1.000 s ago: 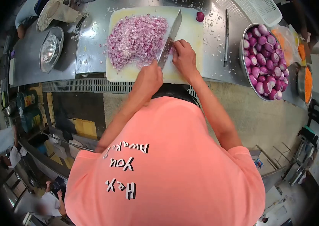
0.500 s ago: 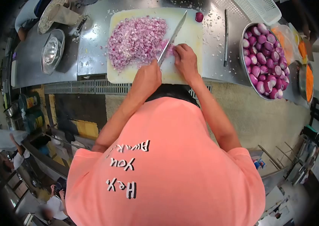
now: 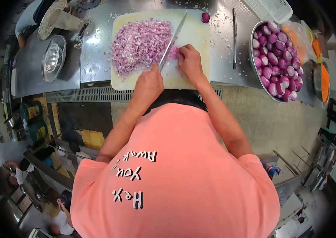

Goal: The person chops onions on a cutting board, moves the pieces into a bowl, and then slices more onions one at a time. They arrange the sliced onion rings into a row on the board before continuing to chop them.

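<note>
Left hand (image 3: pixel 149 83) grips knife (image 3: pixel 173 41) over cutting board (image 3: pixel 195 35) | right hand (image 3: pixel 191 63) pinches onion (image 3: pixel 173 52) right of board's middle | best — fingertips (image 3: pixel 181 49) curled clear, strokes short, even

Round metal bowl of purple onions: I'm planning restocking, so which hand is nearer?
Right. The right hand, over the white cutting board, is left of the bowl; the left hand, holding the long metal knife, is farther left.

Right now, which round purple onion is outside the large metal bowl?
The lone round purple onion at the white cutting board's far right corner; the others fill the metal bowl.
</note>
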{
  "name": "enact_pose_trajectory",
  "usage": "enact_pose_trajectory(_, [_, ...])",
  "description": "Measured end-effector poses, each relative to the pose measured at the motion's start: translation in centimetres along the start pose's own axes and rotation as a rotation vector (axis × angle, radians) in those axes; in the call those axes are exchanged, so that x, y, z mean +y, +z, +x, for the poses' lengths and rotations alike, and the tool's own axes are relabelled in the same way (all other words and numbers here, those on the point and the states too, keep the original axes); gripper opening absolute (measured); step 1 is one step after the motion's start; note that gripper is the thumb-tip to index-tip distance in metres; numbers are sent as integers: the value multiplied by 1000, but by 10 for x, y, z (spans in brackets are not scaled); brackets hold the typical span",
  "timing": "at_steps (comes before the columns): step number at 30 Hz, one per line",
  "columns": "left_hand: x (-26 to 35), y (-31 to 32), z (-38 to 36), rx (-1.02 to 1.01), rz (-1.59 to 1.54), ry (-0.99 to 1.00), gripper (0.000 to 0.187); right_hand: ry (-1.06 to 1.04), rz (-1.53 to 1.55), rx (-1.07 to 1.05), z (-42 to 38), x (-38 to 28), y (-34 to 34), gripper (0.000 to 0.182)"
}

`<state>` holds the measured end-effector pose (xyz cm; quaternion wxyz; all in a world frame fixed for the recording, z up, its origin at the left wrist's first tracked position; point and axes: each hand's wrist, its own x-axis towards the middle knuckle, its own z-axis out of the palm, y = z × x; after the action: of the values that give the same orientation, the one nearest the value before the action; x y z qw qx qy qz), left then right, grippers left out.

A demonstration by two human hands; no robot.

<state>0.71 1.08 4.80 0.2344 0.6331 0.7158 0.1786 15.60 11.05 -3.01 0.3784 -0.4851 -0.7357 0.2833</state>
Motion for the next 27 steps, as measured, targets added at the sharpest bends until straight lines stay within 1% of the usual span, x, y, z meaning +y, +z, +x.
enact_pose_trajectory(2, [-12, 13, 6, -14, 33, 16, 18, -26, 6, 11, 2, 0, 2, 16])
enact_pose_trajectory(4, [-3, 4, 10, -26, 1, 88, 18, -50, 2, 18, -1, 2, -1, 16])
enact_pose_trajectory(5, [4, -4, 7, -44, -30, 42, 18, -40, -17, 1, 0, 3, -2, 16])
enact_pose_trajectory(6, [4, -2, 3, -41, -27, 44, 18, -28, -30, -16, 0, 1, -1, 16])
enact_pose_trajectory(8, [0, 15, 2, -7, -26, 7, 19, -51, -24, -1, 5, 2, 2, 15])
enact_pose_trajectory(10, [4, 14, 7, -56, -21, -14, 20, -47, -24, -15, -5, 3, 3, 15])
enact_pose_trajectory(12, [10, 1, 13, 11, -34, 105, 15, -121, 3, 55, 0, 6, 4, 16])
enact_pose_trajectory(13, [14, -4, 8, -6, -86, 56, 16, -128, 5, 57, 0, 6, 4, 16])
enact_pose_trajectory(14, [15, -4, 9, 5, -77, 63, 16, -110, 9, 44, 0, 7, 4, 15])
enact_pose_trajectory(16, [9, 13, 5, -40, -24, 16, 16, -78, 13, 32, 2, 6, 4, 14])
enact_pose_trajectory(17, [-2, 28, 9, -16, -6, 66, 17, -78, 5, 28, 3, 5, 2, 14])
enact_pose_trajectory(20, [17, -2, 16, -81, -85, -4, 18, -75, -17, 10, -4, 9, 2, 14])
enact_pose_trajectory(21, [16, -3, 11, -20, -85, 49, 19, -76, -22, 7, 0, 9, 3, 15])
enact_pose_trajectory(22, [12, 2, 14, -8, -80, 57, 19, -88, -20, 17, 5, 9, 3, 15])
enact_pose_trajectory(24, [8, 19, 12, -55, -17, 40, 19, -67, 21, 24, 1, 8, 2, 15])
enact_pose_trajectory(25, [8, 24, 16, -30, 6, 58, 18, -57, 20, 18, -2, 8, 1, 15])
enact_pose_trajectory(26, [4, 25, 13, -40, 1, 50, 18, -83, 24, 16, -3, 8, 1, 13])
enact_pose_trajectory(27, [12, 9, 16, -67, -27, 24, 18, -120, 25, 21, 0, 9, -1, 12])
